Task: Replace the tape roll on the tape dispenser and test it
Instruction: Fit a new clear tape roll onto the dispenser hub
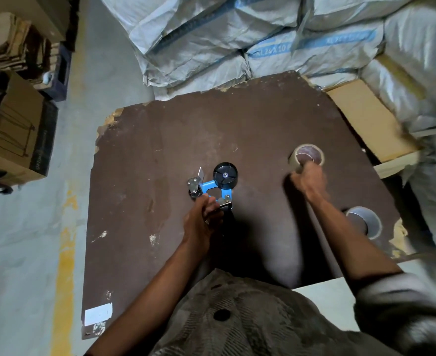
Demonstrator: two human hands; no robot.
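A blue tape dispenser with a bare black hub lies on the dark brown board. My left hand is shut on its handle at the near end. A roll of clear tape stands to the right on the board. My right hand is at its near rim, fingers curled onto the roll's edge. A second, greyer tape roll lies nearer the board's right edge, untouched.
Stacked grey woven sacks crowd the far side and right. A cardboard box and a stack of flat cardboard sit on the floor at the left. A tan box lies beyond the board's right corner.
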